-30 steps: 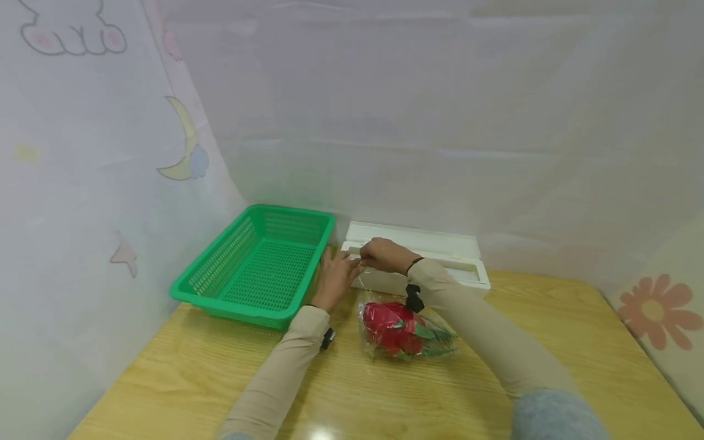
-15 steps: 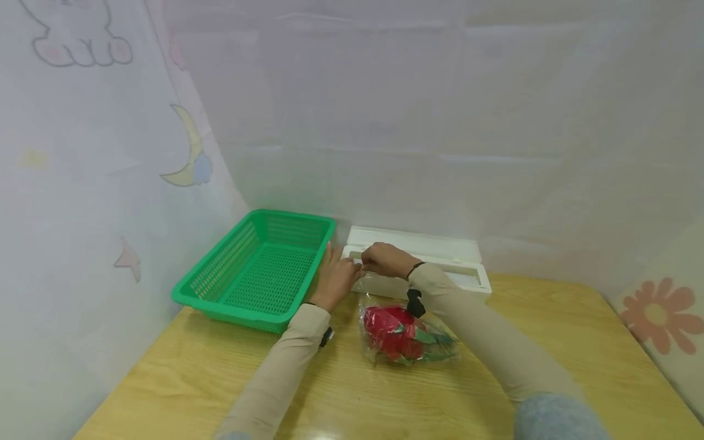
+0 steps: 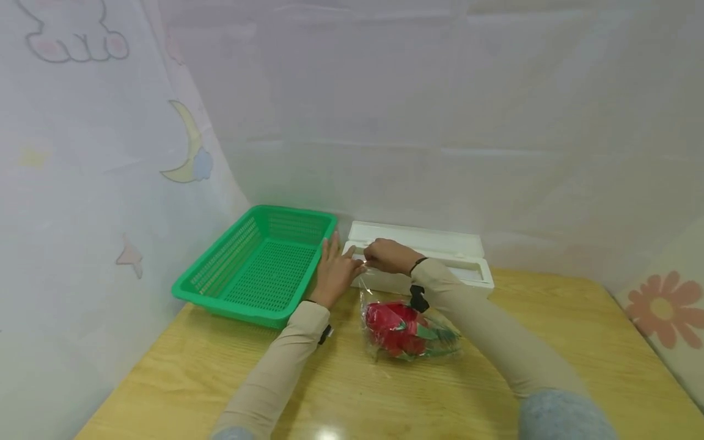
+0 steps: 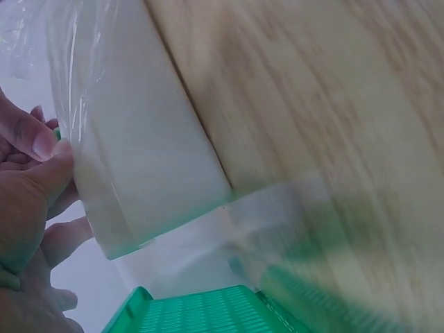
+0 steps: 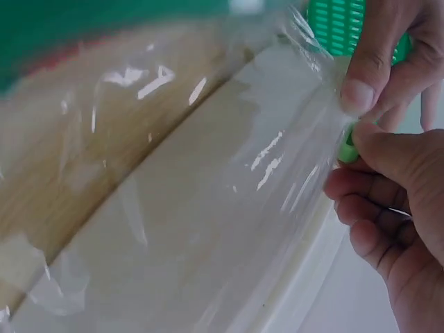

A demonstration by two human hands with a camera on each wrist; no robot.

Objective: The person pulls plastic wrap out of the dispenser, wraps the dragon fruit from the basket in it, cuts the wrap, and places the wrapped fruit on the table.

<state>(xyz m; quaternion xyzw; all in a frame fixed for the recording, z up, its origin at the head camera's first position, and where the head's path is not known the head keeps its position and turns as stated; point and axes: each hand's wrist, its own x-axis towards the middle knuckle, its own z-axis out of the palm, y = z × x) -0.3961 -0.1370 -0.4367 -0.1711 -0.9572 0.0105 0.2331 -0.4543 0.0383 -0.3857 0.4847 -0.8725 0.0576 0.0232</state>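
The left hand (image 3: 333, 275) pinches the edge of a clear bag (image 5: 270, 163) between thumb and finger, its other fingers spread out just beside a green basket (image 3: 236, 307). Whether they touch the rim is hard to tell. The right hand (image 3: 389, 255), close against the left, has its thumb and forefinger closed on a small green tab (image 5: 347, 146) at the same edge, the remaining fingers curled in.

The bag lies on the desk (image 3: 594, 342) with that edge drawn up in front of a white box (image 3: 484, 276). Inside is a red bundle (image 3: 393, 327) with green leaves that point to the right, near the forearm. The box stands behind the hands, its lid (image 3: 418, 235) tipped back and its long recess showing. The basket sits to its left. Behind everything hangs a pale cloth (image 3: 352, 91), printed with a moon (image 3: 189, 146) and a flower (image 3: 662, 308).
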